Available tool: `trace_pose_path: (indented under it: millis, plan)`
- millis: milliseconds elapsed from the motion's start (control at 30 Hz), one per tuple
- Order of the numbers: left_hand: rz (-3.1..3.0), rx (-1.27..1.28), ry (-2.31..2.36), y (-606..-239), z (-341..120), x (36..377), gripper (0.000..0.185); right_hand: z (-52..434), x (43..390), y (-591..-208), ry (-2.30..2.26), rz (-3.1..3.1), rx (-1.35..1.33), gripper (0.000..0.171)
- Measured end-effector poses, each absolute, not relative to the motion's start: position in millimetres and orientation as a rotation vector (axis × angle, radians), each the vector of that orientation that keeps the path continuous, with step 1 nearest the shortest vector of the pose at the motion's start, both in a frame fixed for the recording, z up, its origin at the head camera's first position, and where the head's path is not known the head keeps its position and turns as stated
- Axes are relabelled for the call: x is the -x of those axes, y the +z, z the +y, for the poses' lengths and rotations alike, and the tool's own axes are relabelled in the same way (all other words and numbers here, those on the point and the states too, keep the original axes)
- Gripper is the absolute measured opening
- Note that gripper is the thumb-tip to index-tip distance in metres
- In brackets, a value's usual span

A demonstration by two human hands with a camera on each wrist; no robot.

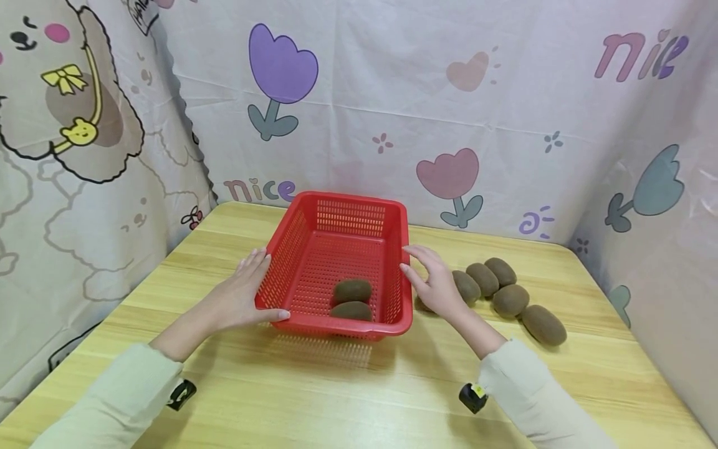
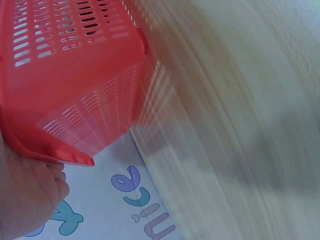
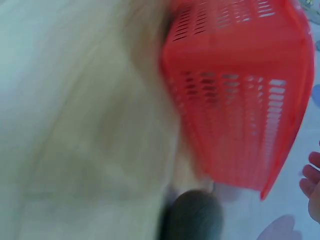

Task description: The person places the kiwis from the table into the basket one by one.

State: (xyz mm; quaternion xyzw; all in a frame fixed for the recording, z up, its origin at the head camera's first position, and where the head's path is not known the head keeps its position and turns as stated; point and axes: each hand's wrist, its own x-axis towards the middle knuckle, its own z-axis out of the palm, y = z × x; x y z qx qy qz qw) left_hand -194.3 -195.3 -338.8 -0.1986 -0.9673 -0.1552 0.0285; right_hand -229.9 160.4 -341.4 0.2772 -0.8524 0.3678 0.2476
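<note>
A red plastic basket (image 1: 342,323) with slotted walls stands on the table, with two brown kiwis (image 1: 352,290) near its front right. My left hand (image 1: 238,299) is at its front left corner, the thumb lying across the near rim and the fingers spread along the left side. In the left wrist view the fingers (image 2: 61,185) show beside the rim. My right hand (image 1: 437,284) is at the right rim with fingers extended, fingertips close to the edge. In the right wrist view, its fingers (image 3: 311,175) appear apart from the basket wall (image 3: 235,120).
Several loose kiwis (image 1: 511,300) lie right of the basket, one partly hidden behind my right hand. A kiwi (image 3: 195,215) also shows low in the right wrist view. Patterned curtains (image 1: 364,93) enclose the wooden table (image 1: 314,399) at the back and sides.
</note>
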Motion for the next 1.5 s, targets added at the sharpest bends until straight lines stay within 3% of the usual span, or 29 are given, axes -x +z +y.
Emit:
trace_pose_path:
  millis: [733, 1500]
  plan:
    - [-2.990, 0.605, -0.450, -343, -200, 194, 0.117, 229, 227, -401, 0.883, -2.581, -0.665, 0.058]
    - [-2.996, 0.602, -0.466, -341, -197, 196, 0.117, 234, 231, -405, 0.886, -2.695, -0.614, 0.052]
